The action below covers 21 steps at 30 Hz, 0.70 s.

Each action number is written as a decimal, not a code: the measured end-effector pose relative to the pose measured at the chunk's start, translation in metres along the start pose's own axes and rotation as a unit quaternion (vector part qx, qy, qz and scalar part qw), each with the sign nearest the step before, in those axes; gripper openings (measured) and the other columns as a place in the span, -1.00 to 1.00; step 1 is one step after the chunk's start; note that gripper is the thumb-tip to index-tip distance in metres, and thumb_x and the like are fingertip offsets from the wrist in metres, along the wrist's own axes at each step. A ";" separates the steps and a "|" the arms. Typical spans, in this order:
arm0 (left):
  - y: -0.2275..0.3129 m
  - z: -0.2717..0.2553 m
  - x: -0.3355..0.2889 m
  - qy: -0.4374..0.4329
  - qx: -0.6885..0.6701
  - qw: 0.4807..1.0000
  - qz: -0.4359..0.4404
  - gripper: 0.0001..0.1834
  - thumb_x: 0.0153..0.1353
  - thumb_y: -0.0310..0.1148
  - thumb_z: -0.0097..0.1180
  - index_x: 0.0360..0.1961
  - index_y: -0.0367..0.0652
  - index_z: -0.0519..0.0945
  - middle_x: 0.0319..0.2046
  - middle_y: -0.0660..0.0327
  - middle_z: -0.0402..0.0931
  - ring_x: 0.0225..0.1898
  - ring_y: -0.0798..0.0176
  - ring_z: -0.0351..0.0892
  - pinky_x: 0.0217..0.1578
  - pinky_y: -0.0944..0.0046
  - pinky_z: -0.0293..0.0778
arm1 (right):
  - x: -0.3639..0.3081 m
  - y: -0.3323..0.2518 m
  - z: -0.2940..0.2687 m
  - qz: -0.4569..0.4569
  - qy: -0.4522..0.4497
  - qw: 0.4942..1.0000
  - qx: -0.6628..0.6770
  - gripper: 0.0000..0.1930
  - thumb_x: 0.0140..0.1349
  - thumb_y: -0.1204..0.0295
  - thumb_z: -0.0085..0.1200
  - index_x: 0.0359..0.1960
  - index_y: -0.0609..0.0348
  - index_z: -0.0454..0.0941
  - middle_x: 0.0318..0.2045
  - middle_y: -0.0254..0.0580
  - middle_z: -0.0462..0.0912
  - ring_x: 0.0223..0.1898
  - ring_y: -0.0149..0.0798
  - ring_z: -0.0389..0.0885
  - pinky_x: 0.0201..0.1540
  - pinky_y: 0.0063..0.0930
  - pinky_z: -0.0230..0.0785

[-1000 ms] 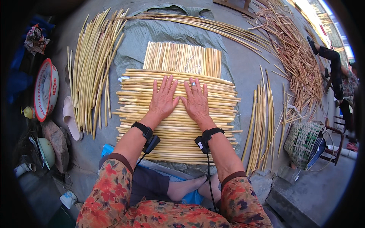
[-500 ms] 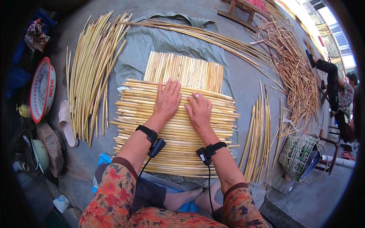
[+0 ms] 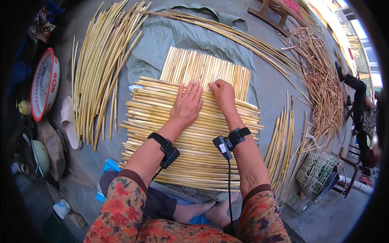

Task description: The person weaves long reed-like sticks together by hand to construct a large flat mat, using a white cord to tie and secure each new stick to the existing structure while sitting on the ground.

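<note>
Yellow peeled stalks lie crosswise in a row (image 3: 190, 137) in front of me, forming a flat mat. Beyond them a panel of shorter stalks (image 3: 190, 67) runs the other way, its near end under the top stalks. My left hand (image 3: 187, 103) rests flat on the upper stalks, fingers stretched out. Beside it, at the panel's near edge, my right hand (image 3: 223, 95) has its fingers curled in a pinch. A thin white string (image 3: 218, 75) shows just past those fingers and seems to be held in them; the fingertips are partly hidden.
A grey-green sheet (image 3: 152, 52) lies under the work. Long stalks (image 3: 101, 65) are piled at left, near a pink slipper (image 3: 69, 121) and a red-rimmed basin (image 3: 45, 85). At right are more stalks (image 3: 281, 141), a husk heap (image 3: 320, 81), a woven basket (image 3: 318, 174) and a seated person (image 3: 358, 93).
My right hand has gone from fingers spread on the stalks to a pinch nearer the panel, where the white string lay loose. The left hand stays flat on the stalks. The view has shifted slightly.
</note>
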<state>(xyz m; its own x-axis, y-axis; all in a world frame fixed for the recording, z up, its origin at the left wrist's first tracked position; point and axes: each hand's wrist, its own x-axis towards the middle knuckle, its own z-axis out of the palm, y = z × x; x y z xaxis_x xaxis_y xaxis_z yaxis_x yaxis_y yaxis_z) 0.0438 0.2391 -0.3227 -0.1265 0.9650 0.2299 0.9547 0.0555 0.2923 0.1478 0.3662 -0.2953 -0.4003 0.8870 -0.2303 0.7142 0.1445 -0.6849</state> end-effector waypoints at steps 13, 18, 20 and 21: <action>-0.001 -0.003 0.001 -0.027 -0.026 0.999 0.005 -0.48 0.26 -0.29 0.01 0.21 -0.25 0.33 0.22 0.05 0.28 0.37 0.06 0.08 0.36 -0.07 -0.11 | 0.000 -0.014 0.003 0.014 -0.045 0.930 0.364 -0.69 0.25 0.22 0.13 -0.20 0.23 0.49 -0.41 -0.18 0.64 -0.39 -0.38 0.63 -0.31 -0.55 0.44; -0.001 -0.001 0.000 -0.020 -0.029 0.999 0.012 -0.48 0.26 -0.31 0.01 0.22 -0.28 0.32 0.25 0.01 0.24 0.37 0.05 0.06 0.36 -0.04 -0.11 | -0.001 -0.015 0.005 -0.027 0.045 0.998 -0.038 -0.72 0.17 0.26 0.19 -0.26 0.23 0.52 -0.43 -0.03 0.65 -0.41 -0.05 0.63 -0.30 -0.27 0.44; -0.001 0.000 0.001 -0.029 -0.027 0.999 0.012 -0.47 0.26 -0.30 0.00 0.22 -0.30 0.31 0.27 0.00 0.22 0.38 0.04 0.05 0.37 -0.03 -0.12 | -0.005 -0.014 0.012 -0.042 0.014 0.997 -0.057 -0.70 0.12 0.23 0.22 -0.26 0.19 0.53 -0.41 -0.01 0.65 -0.36 0.05 0.62 -0.26 -0.16 0.42; -0.001 0.000 0.002 -0.039 -0.029 0.999 0.011 -0.46 0.27 -0.29 -0.01 0.23 -0.31 0.30 0.28 -0.02 0.20 0.38 0.03 0.04 0.37 -0.02 -0.13 | -0.007 -0.013 0.017 -0.076 0.000 0.995 -0.059 -0.69 0.09 0.22 0.24 -0.26 0.18 0.54 -0.40 0.01 0.66 -0.34 0.10 0.61 -0.24 -0.11 0.41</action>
<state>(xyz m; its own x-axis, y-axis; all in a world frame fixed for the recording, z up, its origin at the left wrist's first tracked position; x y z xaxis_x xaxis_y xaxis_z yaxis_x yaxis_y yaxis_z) 0.0427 0.2406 -0.3231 -0.0814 0.9829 0.1650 0.9393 0.0203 0.3424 0.1318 0.3511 -0.2966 -0.5085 0.8511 -0.1310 0.7084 0.3270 -0.6256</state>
